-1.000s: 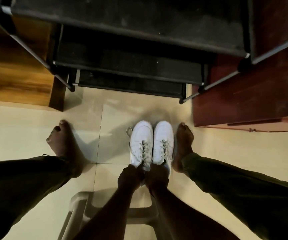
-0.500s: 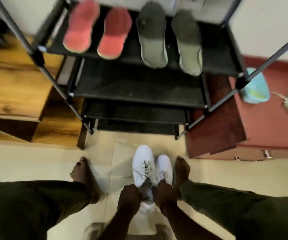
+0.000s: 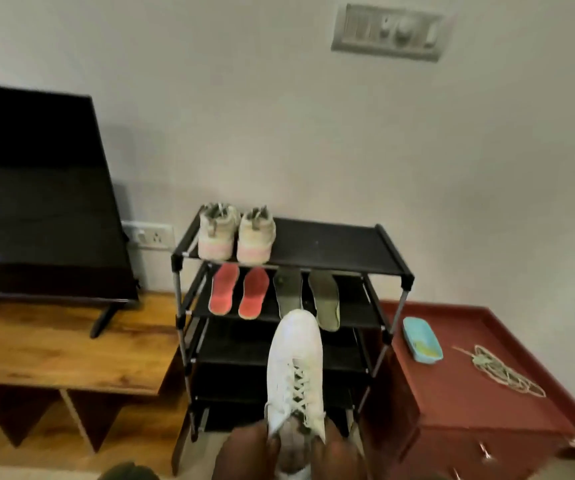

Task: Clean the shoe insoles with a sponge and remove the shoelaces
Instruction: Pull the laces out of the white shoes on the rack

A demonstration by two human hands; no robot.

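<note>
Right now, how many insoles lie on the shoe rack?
4, all on the second shelf: two red insoles at left, two grey-green insoles at right, one partly hidden by the held white shoe.

Top shelf [image 3: 334,249] right part bare, open from above; sneakers [image 3: 236,233] block its left end. Second shelf packed with red insoles [image 3: 237,294] and grey insoles [image 3: 308,296]. White shoe [image 3: 294,368] held up covers the rack [image 3: 405,296] front. Red cabinet [image 3: 452,386] top mostly free beside tray [image 3: 421,339] and laces [image 3: 500,370].
</note>
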